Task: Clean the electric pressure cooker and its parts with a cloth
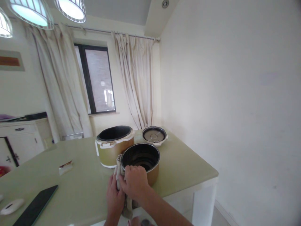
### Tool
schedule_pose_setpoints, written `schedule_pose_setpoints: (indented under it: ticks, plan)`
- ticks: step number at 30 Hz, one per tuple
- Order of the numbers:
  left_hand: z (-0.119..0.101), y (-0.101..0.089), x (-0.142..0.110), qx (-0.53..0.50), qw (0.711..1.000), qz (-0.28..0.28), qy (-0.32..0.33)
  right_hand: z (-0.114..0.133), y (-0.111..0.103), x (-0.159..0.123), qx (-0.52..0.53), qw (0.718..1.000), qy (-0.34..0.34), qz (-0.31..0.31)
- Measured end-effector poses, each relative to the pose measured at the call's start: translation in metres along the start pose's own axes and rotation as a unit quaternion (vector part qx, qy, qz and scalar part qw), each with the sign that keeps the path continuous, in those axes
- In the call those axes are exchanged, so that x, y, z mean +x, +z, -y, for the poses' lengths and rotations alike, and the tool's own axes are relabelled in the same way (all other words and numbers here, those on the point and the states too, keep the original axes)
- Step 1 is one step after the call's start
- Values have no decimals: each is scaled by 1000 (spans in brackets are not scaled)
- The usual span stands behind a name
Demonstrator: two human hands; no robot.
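Note:
An inner pot (pixel 153 175) with a dark inside and a gold-brown outside stands near the table's front edge. My right hand (pixel 136 182) is closed over its near rim, fingertips bent inward and thumb towards the cloth. At the pot's left side my left hand (pixel 115 196) grips a crumpled, light grey-beige cloth (pixel 118 169). The cloth reaches up to the rim, and its lower end hangs below my hands. Behind the pot, to the left, is a white and gold cooker body (pixel 115 153) without a lid. A round lid (pixel 154 135) lies upside down behind the pot.
To the left lie a dark flat tablet or phone (pixel 35 205), a white rounded object (pixel 12 206) and a small white packet (pixel 66 168). The green-topped table (pixel 188 166) ends at a corner on the right, beside a plain wall (pixel 235 110).

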State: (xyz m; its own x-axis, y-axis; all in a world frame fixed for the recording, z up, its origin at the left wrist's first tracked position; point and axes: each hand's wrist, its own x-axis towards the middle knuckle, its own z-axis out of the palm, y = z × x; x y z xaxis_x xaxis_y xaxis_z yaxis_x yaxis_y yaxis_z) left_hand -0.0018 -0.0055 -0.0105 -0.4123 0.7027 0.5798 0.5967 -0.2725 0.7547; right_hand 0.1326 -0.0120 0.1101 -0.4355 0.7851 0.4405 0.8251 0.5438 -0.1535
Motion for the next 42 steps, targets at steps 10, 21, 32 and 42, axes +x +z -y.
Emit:
schedule_pose_setpoints:
  ticks: [10,21,32,42]
  plan:
    - [-6,2,4,-6,999,25,-29,-101,-10,-28,-8,994,-98,-52]
    - [-19,-3,5,-5,999,17,-49,-40,7,-28,-29,995,5,-94]
    - [-30,-8,1,-24,993,35,-110,-122,-7,-58,-108,972,82,-190]
    - [-37,-11,1,10,987,45,-154,-231,-36,-67,-157,953,65,-251]
